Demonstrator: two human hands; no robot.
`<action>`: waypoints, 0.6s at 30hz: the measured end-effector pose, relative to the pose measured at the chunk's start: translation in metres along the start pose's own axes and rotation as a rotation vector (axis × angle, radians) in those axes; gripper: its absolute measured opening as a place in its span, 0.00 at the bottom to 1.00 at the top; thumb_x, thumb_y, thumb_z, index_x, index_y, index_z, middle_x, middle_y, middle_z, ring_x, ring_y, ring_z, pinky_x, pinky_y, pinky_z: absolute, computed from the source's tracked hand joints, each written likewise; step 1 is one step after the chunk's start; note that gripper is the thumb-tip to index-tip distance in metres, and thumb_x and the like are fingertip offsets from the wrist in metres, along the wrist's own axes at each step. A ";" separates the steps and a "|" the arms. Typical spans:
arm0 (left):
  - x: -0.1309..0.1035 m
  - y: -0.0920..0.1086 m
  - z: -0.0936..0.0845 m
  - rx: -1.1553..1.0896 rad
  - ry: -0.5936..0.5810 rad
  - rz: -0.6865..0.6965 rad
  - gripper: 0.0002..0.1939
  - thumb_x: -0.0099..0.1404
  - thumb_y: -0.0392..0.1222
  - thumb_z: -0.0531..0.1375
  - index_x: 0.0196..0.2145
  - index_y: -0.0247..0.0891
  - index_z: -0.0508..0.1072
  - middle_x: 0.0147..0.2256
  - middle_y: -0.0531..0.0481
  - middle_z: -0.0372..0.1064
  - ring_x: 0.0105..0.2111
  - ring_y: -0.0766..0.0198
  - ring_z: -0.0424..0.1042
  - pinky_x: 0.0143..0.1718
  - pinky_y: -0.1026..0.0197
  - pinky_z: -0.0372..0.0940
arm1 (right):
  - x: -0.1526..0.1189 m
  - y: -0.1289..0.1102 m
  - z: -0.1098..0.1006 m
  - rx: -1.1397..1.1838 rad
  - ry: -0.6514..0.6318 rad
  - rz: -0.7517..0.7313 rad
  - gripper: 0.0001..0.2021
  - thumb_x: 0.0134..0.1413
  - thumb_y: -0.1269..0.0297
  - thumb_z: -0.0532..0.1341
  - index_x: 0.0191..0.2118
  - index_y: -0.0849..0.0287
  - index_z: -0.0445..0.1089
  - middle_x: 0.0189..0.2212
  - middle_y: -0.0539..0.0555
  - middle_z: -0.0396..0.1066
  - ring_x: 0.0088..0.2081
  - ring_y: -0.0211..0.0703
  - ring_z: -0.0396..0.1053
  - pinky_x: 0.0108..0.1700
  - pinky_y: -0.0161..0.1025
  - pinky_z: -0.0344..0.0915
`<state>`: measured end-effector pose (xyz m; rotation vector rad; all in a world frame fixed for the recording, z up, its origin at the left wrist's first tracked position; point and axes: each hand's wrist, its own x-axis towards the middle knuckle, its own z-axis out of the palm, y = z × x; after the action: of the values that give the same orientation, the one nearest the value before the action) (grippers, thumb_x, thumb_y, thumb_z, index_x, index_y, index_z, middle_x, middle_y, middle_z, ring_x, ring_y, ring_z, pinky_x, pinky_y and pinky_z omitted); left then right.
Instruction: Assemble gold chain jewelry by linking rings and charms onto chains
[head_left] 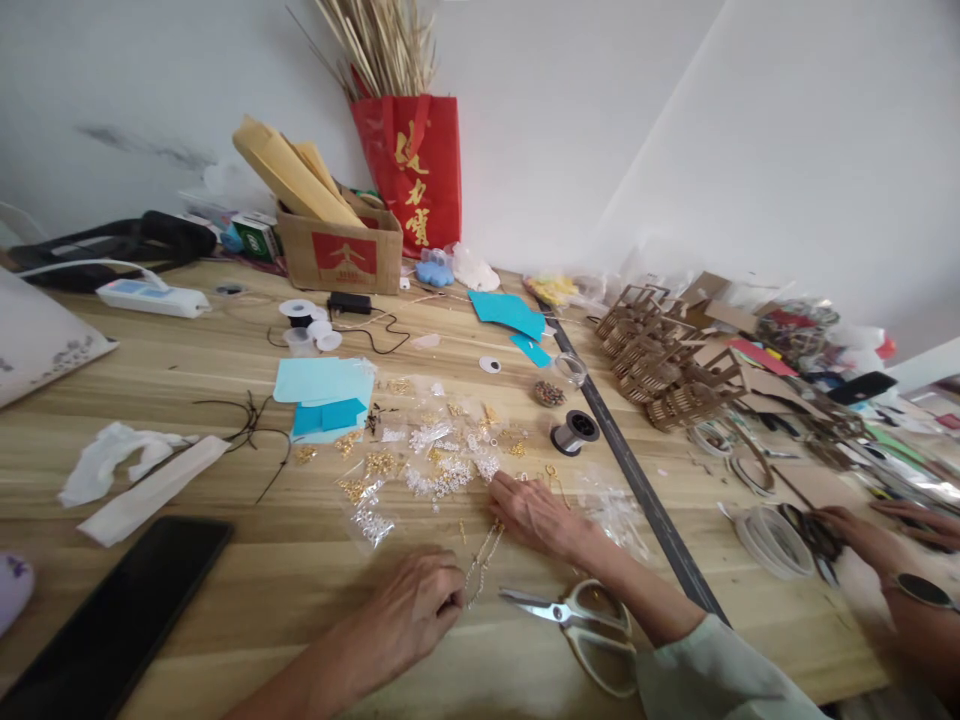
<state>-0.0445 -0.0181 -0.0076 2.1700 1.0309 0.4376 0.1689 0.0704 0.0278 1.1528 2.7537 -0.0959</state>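
Note:
My left hand (420,605) is closed low over the table, its fingers curled beside a beaded chain (484,565); what its fingertips hold is hidden. My right hand (532,510) reaches to the edge of a pile of small clear beads (442,478), fingers bent down and together, with the top of the chain below them. Any bead between those fingers is too small to make out. Gold findings (381,463) and small plastic bags (375,525) lie around the pile. White-handled scissors (562,612) rest partly open below my right forearm.
A wire spool (576,432) stands right of the beads. A black phone (127,610) lies at lower left, blue sheets (326,395) further back. Woven baskets (660,360) stand beyond the dark strip. Another person's hands (862,535) hold black-handled scissors at far right.

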 end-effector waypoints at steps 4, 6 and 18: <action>0.001 0.003 -0.003 -0.007 -0.024 -0.025 0.06 0.65 0.31 0.55 0.31 0.36 0.68 0.36 0.49 0.70 0.40 0.60 0.69 0.43 0.62 0.59 | -0.009 0.003 -0.012 0.348 0.059 -0.006 0.05 0.64 0.70 0.51 0.37 0.60 0.62 0.36 0.54 0.67 0.32 0.40 0.66 0.34 0.36 0.61; 0.002 0.006 -0.005 -0.008 -0.043 -0.058 0.07 0.65 0.30 0.54 0.30 0.37 0.69 0.35 0.50 0.70 0.39 0.61 0.69 0.42 0.62 0.59 | -0.014 0.002 -0.016 0.569 0.090 0.017 0.04 0.63 0.70 0.52 0.37 0.60 0.62 0.31 0.51 0.66 0.30 0.38 0.65 0.33 0.34 0.60; 0.008 0.013 -0.012 -0.037 -0.126 -0.126 0.09 0.62 0.29 0.52 0.27 0.36 0.67 0.32 0.50 0.68 0.37 0.60 0.68 0.39 0.62 0.59 | -0.027 -0.029 -0.024 1.679 0.072 0.158 0.18 0.53 0.50 0.64 0.31 0.62 0.64 0.20 0.46 0.66 0.19 0.31 0.63 0.23 0.29 0.62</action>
<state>-0.0390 -0.0124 0.0096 2.0581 1.0731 0.2559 0.1639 0.0335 0.0564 1.4400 2.1402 -2.6128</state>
